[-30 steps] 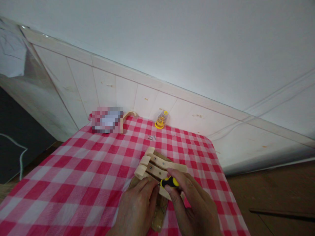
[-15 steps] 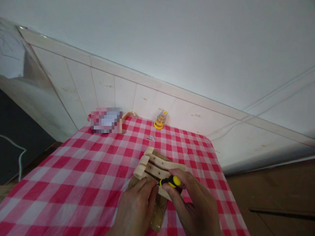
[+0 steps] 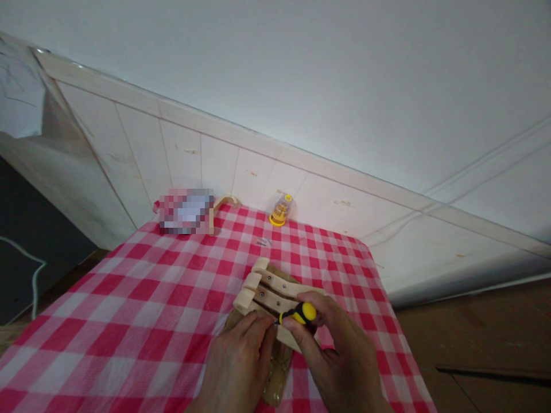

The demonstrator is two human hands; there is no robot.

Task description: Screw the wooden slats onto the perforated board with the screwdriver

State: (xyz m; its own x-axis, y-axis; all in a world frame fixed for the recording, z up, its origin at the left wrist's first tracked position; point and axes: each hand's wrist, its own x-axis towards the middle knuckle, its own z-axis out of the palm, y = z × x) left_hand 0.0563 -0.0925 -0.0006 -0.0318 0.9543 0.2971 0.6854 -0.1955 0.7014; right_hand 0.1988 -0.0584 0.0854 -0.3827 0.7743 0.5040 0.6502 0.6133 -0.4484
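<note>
On the checked tabletop (image 3: 129, 310), the left hand (image 3: 239, 361) lays curled fingers on a slatted wooden frame (image 3: 275, 289) near the front edge; I cannot tell if they grip it. Beside it, the right hand (image 3: 340, 355) pinches a yellow-and-black screwdriver (image 3: 299, 314) in closed fingers, its tip at the wood.

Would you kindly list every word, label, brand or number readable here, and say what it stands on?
No text can be read in this view.
Yellow-and-black screwdriver in the right hand: no print shows.
Clear case with yellow base at the back: any label is too small to read.
Pixelated patch at the back left: blurred out.
Wooden slat assembly: bare, no marks.
</note>
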